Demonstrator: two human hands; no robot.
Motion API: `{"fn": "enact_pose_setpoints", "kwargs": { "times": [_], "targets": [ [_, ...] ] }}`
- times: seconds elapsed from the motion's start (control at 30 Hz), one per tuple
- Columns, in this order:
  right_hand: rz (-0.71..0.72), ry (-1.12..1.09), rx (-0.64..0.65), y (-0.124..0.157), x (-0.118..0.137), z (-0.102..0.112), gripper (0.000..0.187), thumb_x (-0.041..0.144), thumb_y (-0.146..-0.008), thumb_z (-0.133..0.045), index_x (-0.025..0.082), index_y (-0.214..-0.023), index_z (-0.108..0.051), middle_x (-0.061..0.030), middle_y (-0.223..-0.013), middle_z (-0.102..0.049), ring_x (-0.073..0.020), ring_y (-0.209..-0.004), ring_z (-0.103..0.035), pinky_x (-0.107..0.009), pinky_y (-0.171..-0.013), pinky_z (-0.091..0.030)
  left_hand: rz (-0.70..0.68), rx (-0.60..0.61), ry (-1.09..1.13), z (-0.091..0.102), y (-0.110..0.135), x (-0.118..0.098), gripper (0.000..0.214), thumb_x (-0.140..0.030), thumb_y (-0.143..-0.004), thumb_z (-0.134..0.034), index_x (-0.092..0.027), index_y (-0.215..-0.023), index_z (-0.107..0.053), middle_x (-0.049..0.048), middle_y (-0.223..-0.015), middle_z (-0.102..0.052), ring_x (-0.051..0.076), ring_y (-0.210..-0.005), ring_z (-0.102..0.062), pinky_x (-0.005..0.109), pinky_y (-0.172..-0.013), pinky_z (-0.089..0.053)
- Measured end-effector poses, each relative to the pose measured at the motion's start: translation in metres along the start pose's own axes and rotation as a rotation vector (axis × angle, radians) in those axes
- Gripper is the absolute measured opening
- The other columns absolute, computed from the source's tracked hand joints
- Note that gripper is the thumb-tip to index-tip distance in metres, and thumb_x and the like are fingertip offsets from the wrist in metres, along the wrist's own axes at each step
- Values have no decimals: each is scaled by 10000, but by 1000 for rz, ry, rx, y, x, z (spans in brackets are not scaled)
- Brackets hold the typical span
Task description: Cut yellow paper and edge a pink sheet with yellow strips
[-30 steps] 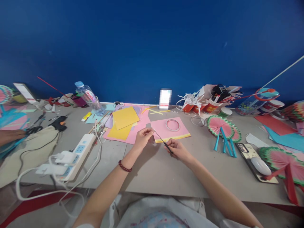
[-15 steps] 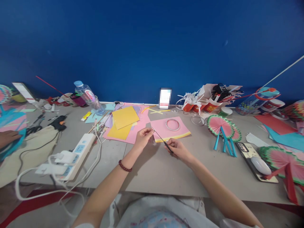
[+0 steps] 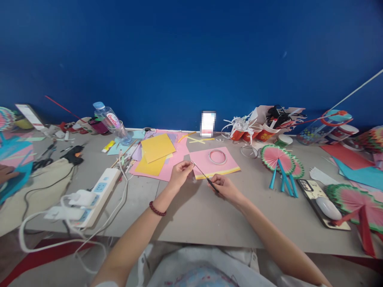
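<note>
My right hand (image 3: 223,186) is closed around the black handle of a slim tool (image 3: 208,180), whose kind I cannot make out. Its thin metal shaft slants up and left to the fingertips of my left hand (image 3: 182,171). Those fingers are pinched together at the tip, and whatever is between them is too small to name. Just beyond both hands lies a pink sheet of paper (image 3: 203,159) with a yellow and white strip along its near edge. A roll of tape (image 3: 218,157) rests flat on that sheet.
Yellow paper (image 3: 158,148) lies to the left, near a power strip (image 3: 100,191) with white cables and a tilted bottle (image 3: 113,123). Paper fans (image 3: 277,158), a phone (image 3: 309,191) and a mouse (image 3: 328,208) lie right. Another person's hand (image 3: 7,173) is at far left.
My hands and the tool hold almost the same place. At the far left, the other person's hand has drawn back toward the picture's edge.
</note>
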State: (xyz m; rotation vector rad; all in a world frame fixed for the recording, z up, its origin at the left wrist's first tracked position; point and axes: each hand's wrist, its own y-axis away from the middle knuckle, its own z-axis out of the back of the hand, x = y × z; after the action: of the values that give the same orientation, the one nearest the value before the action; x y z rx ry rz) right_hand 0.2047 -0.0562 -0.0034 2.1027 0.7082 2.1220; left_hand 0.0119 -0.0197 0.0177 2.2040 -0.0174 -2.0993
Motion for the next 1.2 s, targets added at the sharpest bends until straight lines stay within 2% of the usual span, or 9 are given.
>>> {"fn": "enact_pose_setpoints", "kwargs": {
  "times": [0.47,0.93,1.2],
  "targets": [
    [-2,25,3,-3,-5,2,435,526,-642,-738,213,-697,-442,102,-463,-460,-25,-325,-279,-169,-329,-180,9,8,0,2,-1,5,244,-384,-609,-711,-160,-696,-669,2,-627,-600,97,-531,-471,208,-495,-395],
    [-5,18,-1,0,0,1,425,513,-629,-744,211,-684,-451,103,-449,-445,-26,-326,-277,-168,-326,-170,17,16,14,2,-2,5,248,-391,-590,-722,-166,-674,-660,-9,-585,-579,96,-508,-465,213,-487,-388],
    [-7,11,17,-2,-3,2,432,527,-640,-730,216,-696,-436,110,-451,-447,-24,-311,-275,-166,-312,-164,12,25,2,3,-2,8,222,-376,-621,-705,-172,-698,-663,-1,-637,-610,112,-556,-505,225,-521,-395]
  ]
}}
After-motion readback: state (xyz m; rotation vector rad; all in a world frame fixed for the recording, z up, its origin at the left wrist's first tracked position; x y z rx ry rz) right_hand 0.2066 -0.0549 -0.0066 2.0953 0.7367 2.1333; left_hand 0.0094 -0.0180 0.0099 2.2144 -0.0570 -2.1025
